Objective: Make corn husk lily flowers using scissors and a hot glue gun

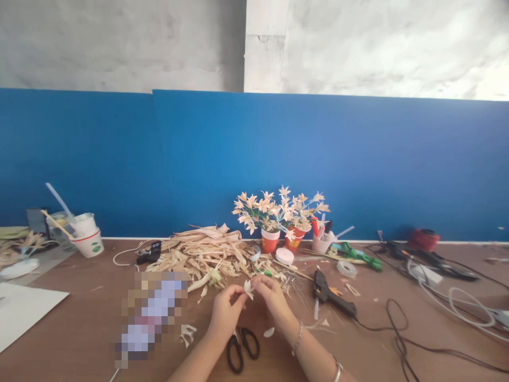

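Observation:
My left hand [225, 310] and my right hand [272, 297] meet over the brown table [79, 318], both pinched on one small pale husk petal [248, 288] held between their fingertips. Black-handled scissors [242, 347] lie on the table just below my hands. A loose petal [269, 332] rests beside my right wrist. Behind my hands spreads a heap of dried husk strips [202, 254].
Two red cups with finished husk flowers [278, 212] stand at the back by a tape roll [284, 256]. A black glue gun [332, 297] with its cable lies to the right, among more cords [437, 276]. White cups [87, 236] and a white sheet [24, 313] sit left.

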The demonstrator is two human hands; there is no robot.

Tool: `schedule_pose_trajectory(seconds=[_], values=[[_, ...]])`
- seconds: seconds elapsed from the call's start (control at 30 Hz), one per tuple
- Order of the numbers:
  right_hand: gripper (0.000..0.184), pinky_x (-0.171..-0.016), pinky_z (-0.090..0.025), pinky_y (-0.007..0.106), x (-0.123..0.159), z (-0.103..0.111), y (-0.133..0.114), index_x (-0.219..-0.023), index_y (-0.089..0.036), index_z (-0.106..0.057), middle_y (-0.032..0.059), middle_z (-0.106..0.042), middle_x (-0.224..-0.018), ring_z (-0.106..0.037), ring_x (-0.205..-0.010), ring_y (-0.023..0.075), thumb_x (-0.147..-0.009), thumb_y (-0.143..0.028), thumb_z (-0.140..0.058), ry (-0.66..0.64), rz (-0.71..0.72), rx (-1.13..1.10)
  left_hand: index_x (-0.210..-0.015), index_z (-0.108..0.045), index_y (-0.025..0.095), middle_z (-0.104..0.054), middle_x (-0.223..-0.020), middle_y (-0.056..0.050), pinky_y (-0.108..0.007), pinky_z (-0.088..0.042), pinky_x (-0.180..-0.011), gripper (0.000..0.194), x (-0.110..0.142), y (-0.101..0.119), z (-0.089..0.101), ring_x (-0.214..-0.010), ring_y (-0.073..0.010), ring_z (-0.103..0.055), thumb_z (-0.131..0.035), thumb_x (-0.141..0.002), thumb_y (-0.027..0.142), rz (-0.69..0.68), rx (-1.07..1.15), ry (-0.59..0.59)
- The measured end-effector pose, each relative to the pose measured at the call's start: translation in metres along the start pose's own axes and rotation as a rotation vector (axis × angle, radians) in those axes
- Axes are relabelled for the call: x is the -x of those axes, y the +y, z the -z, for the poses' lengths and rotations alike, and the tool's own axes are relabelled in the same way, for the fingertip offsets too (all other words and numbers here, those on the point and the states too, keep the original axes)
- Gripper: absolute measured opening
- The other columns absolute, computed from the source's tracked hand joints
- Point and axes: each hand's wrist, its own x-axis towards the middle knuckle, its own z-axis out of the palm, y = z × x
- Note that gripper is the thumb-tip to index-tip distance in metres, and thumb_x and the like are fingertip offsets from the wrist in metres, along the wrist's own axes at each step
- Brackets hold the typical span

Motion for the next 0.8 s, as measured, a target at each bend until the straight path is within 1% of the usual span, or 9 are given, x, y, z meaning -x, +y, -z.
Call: schedule_pose_trajectory(seconds=[0.1, 0.23, 0.37, 0.47, 0.57, 0.8], values=[[0.019, -0.062, -0.035, 0.024, 0.0000, 0.0010, 0.0017, -0.056, -0.016, -0.055, -0.0008, -0.055, -0.062, -0.047, -0.062, 0.0136, -0.068, -0.030, -0.059, -0.011, 0.042, 0.060, -0.069, -0.061, 0.016, -0.057, -0.052, 0.001, -0.022, -0.041, -0.047, 0.015, -0.0005, 0.0020, 0.0007, -0.049, -0.0144, -0.055, -0.055, -0.069, 0.030, 0.016, 0.026, 0.009], [0.020, -0.063, -0.035, 0.024, -0.0006, 0.0008, 0.0031, -0.053, -0.016, -0.052, -0.0005, -0.054, -0.063, -0.047, -0.063, 0.0133, -0.067, -0.028, -0.059, -0.007, 0.082, 0.096, -0.069, -0.062, 0.016, -0.057, -0.051, 0.001, -0.022, -0.041, -0.048, 0.015, -0.0003, 0.0013, 0.0006, -0.049, -0.0142, -0.055, -0.055, -0.070, 0.028, 0.004, 0.015, 0.005], [0.022, -0.061, -0.035, 0.024, -0.0015, -0.0003, 0.0049, -0.051, -0.017, -0.050, -0.0016, -0.051, -0.059, -0.045, -0.060, 0.0123, -0.067, -0.029, -0.059, 0.001, 0.072, 0.076, -0.071, -0.062, 0.016, -0.059, -0.055, 0.000, -0.023, -0.043, -0.051, 0.014, -0.0003, -0.0022, 0.0002, -0.050, -0.0143, -0.056, -0.054, -0.072, 0.027, -0.026, -0.022, 0.004], [0.023, -0.059, -0.035, 0.024, -0.0012, -0.0017, 0.0050, -0.051, -0.016, -0.051, -0.0018, -0.051, -0.058, -0.044, -0.059, 0.0120, -0.067, -0.031, -0.060, -0.006, 0.060, 0.058, -0.071, -0.061, 0.016, -0.062, -0.059, -0.001, -0.023, -0.045, -0.054, 0.012, -0.0005, -0.0040, 0.0006, -0.053, -0.0147, -0.058, -0.053, -0.072, 0.024, -0.062, -0.042, 0.014], [0.023, -0.059, -0.035, 0.023, -0.0003, -0.0034, 0.0036, -0.052, -0.016, -0.052, -0.0018, -0.051, -0.058, -0.044, -0.059, 0.0120, -0.066, -0.031, -0.061, -0.006, 0.057, 0.049, -0.071, -0.062, 0.016, -0.062, -0.058, 0.000, -0.023, -0.045, -0.055, 0.011, -0.0004, -0.0038, 0.0013, -0.054, -0.0151, -0.058, -0.052, -0.072, 0.021, -0.083, -0.071, 0.022], [0.022, -0.059, -0.036, 0.023, 0.0000, -0.0050, 0.0044, -0.052, -0.016, -0.054, -0.0021, -0.051, -0.056, -0.045, -0.057, 0.0119, -0.065, -0.031, -0.062, 0.020, 0.030, 0.036, -0.068, -0.062, 0.016, -0.061, -0.058, 0.000, -0.024, -0.045, -0.055, 0.012, -0.0003, -0.0024, 0.0018, -0.054, -0.0156, -0.058, -0.051, -0.071, 0.021, -0.080, -0.080, 0.026]])
